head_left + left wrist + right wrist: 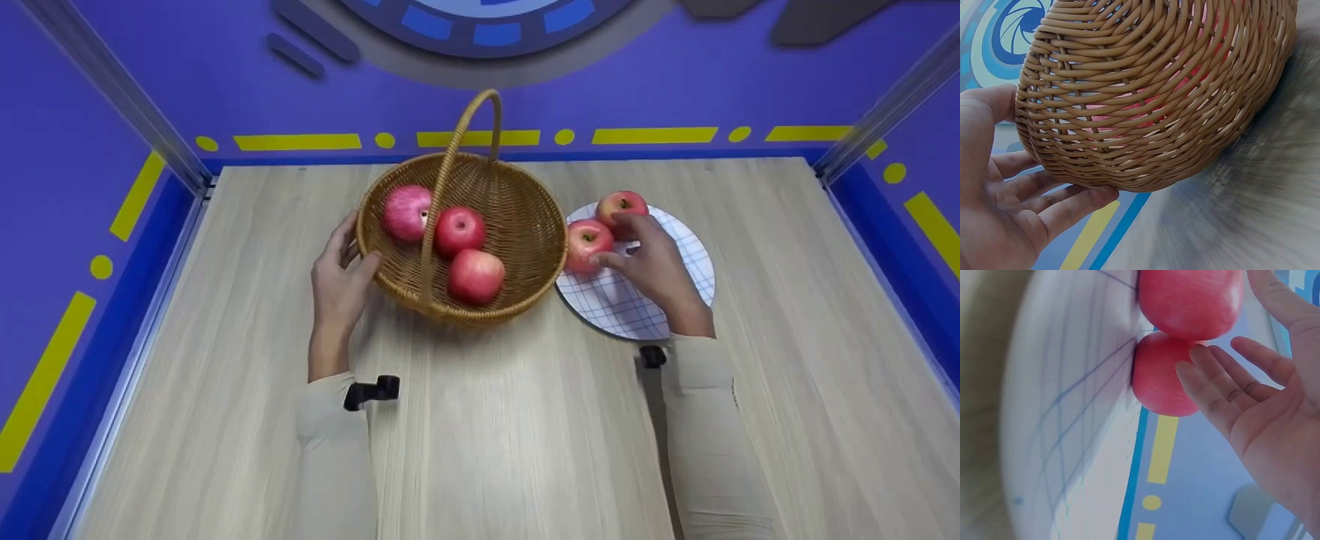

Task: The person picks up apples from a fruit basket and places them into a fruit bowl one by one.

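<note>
A brown wicker basket [525, 217] with a tall arched handle stands left of centre. Its bowl holds two red apples [477, 276] and a streaked magenta round fruit [406, 213]. At the basket's left side, my left hand [341, 277] grips it, thumb by the rim and fingers against the woven underside [1129, 129]. Two more apples lie side by side on a round plate [630, 311] with a blue grid pattern: a front apple [587, 246] and a back apple [622, 205]. Over them reaches my right hand [656, 262], fingers extended beside the back apple [1159, 377], thumb near the front one.
Under everything lies a pale wood-grain table [480, 435]. A purple-blue back wall [645, 97] with yellow marks rises behind the basket and plate, and side walls stand left and right. The basket's right rim comes close to the plate's left edge.
</note>
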Demonstrator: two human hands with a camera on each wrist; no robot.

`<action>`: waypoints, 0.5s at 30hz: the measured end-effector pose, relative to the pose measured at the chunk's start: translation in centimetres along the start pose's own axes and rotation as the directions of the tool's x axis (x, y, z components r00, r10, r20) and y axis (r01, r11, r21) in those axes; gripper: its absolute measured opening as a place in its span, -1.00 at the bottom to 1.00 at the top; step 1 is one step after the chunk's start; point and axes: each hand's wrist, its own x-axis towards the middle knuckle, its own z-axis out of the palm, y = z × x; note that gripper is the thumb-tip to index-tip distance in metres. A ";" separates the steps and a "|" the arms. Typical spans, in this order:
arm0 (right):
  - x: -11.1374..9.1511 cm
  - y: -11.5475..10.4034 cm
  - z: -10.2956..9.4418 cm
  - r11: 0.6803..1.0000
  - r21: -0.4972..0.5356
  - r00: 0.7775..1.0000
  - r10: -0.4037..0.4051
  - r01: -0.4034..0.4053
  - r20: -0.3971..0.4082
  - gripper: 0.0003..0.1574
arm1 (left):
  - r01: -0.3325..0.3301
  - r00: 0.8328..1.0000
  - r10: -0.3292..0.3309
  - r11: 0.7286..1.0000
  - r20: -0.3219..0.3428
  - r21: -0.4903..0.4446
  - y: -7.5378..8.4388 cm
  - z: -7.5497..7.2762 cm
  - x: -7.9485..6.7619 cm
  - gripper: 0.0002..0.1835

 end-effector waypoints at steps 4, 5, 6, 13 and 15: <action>-0.2 -0.3 -0.2 0.999 0.034 1.000 0.003 -0.002 -0.015 -0.11 | 0.010 1.000 -0.010 1.000 0.002 -0.004 0.1 0.0 0.0 -0.28; -0.2 -0.4 -0.2 0.999 0.039 1.000 0.003 -0.002 -0.019 -0.12 | 0.013 1.000 -0.013 1.000 0.002 -0.006 0.1 0.0 0.0 -0.28; -0.2 -0.4 -0.2 0.999 0.042 1.000 0.002 -0.001 -0.022 -0.12 | 0.017 1.000 -0.017 1.000 0.004 -0.007 0.1 0.0 0.0 -0.28; -0.3 -0.8 -0.1 0.998 0.060 0.999 0.004 -0.001 -0.046 -0.12 | 0.019 1.000 -0.019 1.000 0.006 -0.019 0.2 -0.1 0.0 -0.27; -0.3 -0.9 -0.2 0.997 0.075 0.998 -0.004 0.009 -0.063 -0.13 | 0.013 1.000 -0.012 1.000 0.003 -0.013 0.2 0.0 0.0 -0.27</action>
